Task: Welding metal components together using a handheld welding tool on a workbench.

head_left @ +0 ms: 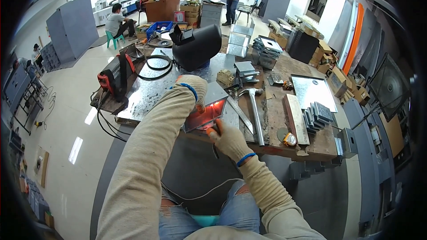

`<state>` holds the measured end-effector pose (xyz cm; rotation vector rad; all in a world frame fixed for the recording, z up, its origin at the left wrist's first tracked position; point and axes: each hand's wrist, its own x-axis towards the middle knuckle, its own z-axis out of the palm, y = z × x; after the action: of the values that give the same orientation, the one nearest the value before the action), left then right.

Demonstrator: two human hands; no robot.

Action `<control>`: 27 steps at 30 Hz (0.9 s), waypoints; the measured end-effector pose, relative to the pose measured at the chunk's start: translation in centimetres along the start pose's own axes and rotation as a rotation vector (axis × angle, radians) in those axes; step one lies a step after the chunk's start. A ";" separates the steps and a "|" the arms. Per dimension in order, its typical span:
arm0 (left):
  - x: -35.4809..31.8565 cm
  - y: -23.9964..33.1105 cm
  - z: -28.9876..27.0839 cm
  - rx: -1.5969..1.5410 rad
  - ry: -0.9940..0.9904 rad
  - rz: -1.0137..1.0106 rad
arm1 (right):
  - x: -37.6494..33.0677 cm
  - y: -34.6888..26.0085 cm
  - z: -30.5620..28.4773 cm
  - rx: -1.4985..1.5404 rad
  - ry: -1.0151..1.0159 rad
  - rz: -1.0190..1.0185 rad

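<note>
A small open sheet-metal box point(204, 118) rests tilted at the near edge of the worktable, its inside lit with a red-orange glow. My left hand point(194, 88), in a pale knitted glove with orange fingertips, reaches over it and grips it, one finger bent down inside. Some of its fingers are hidden. My right hand point(230, 141), gloved alike, pinches the box's lower right corner between thumb and fingers. Right of the box lie a steel ruler point(240, 114) and a claw hammer point(255, 113). Beyond my left hand stands a black welding helmet point(198, 49).
A red-and-black welding machine point(116, 75) with black cables point(155, 69) stands on the left. To the right are a long metal bar point(296, 118), a tape measure point(289, 139), stacked grey metal pieces point(318, 118) and a sheet-metal panel point(313, 92). Several people are farther back.
</note>
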<state>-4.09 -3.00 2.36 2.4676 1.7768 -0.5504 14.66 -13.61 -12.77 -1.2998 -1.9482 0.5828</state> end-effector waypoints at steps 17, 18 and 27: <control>0.1 -0.3 0.1 -0.039 -0.023 -0.001 | 1.4 0.7 1.6 0.700 -0.018 0.299; 0.1 -0.9 0.6 -0.048 -0.025 -0.001 | 0.5 -2.0 2.1 0.237 -0.082 0.200; -0.2 -0.3 0.2 -0.039 -0.008 -0.009 | -1.5 -4.1 0.3 -0.201 -0.077 -0.007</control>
<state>-4.52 -3.14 2.34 2.4294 1.7785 -0.5205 12.34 -16.60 -10.52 -1.4099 -2.1182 0.4485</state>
